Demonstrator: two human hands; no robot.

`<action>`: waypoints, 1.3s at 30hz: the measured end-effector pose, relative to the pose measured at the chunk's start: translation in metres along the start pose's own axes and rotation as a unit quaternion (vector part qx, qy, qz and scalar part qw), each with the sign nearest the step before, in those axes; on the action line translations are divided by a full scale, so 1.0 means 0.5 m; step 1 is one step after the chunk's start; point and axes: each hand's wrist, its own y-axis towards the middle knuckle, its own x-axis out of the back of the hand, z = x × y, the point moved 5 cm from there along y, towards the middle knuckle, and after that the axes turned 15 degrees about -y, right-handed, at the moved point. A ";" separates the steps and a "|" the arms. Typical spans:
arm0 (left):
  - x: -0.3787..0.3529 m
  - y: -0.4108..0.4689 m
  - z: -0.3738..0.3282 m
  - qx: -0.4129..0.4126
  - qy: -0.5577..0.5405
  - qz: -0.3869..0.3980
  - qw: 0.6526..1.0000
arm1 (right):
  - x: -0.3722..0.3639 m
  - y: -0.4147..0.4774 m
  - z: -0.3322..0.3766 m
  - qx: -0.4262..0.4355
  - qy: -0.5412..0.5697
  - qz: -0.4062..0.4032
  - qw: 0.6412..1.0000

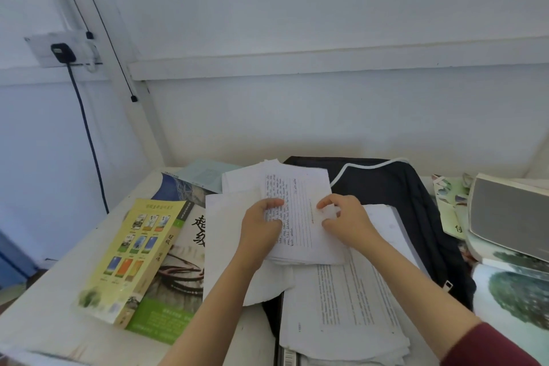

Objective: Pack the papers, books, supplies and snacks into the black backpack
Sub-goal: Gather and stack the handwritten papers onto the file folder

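Note:
Both my hands hold a thin stack of lined, handwritten papers (300, 205) above the table's middle. My left hand (261, 226) grips its left edge and my right hand (346, 220) pinches its right edge. Under it lie more white sheets (225, 246) and a pile of printed papers (344, 306). The black backpack (410, 202) lies flat beneath and behind the papers, a white-piped edge at its top. A yellow-green book (133, 255) rests on a larger book (172, 291) to the left.
More books are stacked at the right, a grey-covered one (508, 214) on top and one with a tree picture (517, 300) below. A blue-covered book (181, 187) lies at the back left. A wall socket (62, 50) with a black cable hangs at the left.

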 end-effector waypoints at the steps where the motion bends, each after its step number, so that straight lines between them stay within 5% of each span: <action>1: -0.002 -0.002 -0.010 -0.008 -0.012 0.006 1.000 | 0.010 -0.004 -0.002 0.002 0.027 -0.008 1.000; 5: -0.012 -0.017 -0.046 -0.028 -0.020 0.034 0.999 | 0.065 -0.032 -0.010 0.001 0.096 -0.039 0.995; 18: -0.026 -0.118 0.027 0.006 0.230 0.198 0.953 | 0.038 -0.201 -0.089 -0.074 -0.080 0.063 0.992; 32: -0.017 -0.150 0.026 -0.006 0.367 0.145 0.919 | 0.034 -0.226 -0.080 -0.109 -0.087 0.033 0.990; 39: -0.014 -0.151 0.042 0.023 0.277 0.130 0.952 | 0.030 -0.226 -0.077 -0.131 -0.030 0.024 0.991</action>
